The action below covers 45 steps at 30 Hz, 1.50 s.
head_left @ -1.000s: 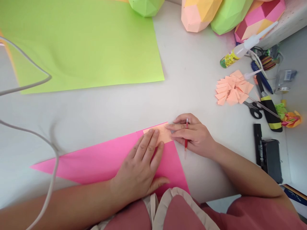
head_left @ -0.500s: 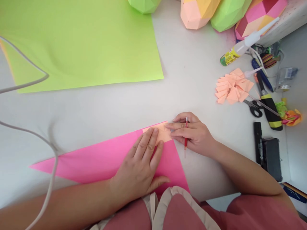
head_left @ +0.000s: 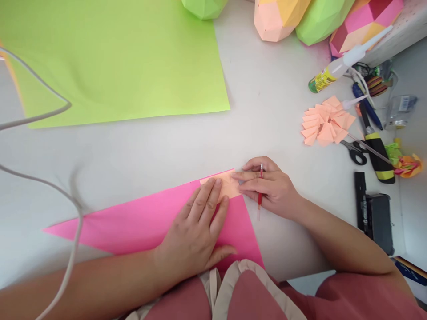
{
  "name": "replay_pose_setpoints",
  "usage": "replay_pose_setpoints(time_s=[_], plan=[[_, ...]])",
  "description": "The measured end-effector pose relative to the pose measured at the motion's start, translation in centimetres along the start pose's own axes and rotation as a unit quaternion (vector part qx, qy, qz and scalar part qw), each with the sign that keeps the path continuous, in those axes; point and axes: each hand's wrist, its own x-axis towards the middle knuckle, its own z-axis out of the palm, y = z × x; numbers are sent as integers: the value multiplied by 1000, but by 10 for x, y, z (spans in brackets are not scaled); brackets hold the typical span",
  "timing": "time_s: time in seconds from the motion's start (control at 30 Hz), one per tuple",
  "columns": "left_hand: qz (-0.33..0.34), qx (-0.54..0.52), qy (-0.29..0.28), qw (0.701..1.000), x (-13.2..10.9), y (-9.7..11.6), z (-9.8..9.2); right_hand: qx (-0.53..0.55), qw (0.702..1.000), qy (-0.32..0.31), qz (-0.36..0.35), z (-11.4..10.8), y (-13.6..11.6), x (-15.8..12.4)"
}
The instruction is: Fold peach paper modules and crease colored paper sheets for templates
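Note:
A pink paper sheet (head_left: 140,215) with a long point to the left lies in front of me. Along its upper edge, near the right corner, rests a small peach paper piece (head_left: 228,183). My left hand (head_left: 195,231) lies flat across both papers, fingers stretched and slightly apart, pressing on the peach piece. At that piece's right end are the fingertips of my right hand (head_left: 280,189). A slim red pen or pencil (head_left: 259,200) is tucked between the right hand's fingers, its clear tip pointing down toward me. The exact kind cannot be told.
A large green sheet (head_left: 126,66) covers the upper left. A white cable (head_left: 75,240) loops over the left side. On the right are folded peach pieces (head_left: 327,122), a glue bottle (head_left: 323,80), scissors (head_left: 357,155) and a cutter (head_left: 378,158). Faceted paper shapes (head_left: 276,22) stand behind.
The whole view has shifted slightly, with things appearing a little farther right. Both hands keep the same places on the papers.

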Motion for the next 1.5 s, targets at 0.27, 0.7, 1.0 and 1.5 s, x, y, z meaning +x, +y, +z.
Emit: replay_pose_setpoints(time_s=[0.27,0.7,1.0,1.5], plan=[[13,18,30,999,1,-1,0,-2,1000,-5,2,-2,-1,1],[37,64,-1,997,9,-1,-5,-2,999,-39,4,-13,-2,5],[42,64,2,997,11,-3,-5,282,943,-87,156,13,-37,61],[36,51,40,997,9,-2,2,141,968,-87,190,27,-27,67]])
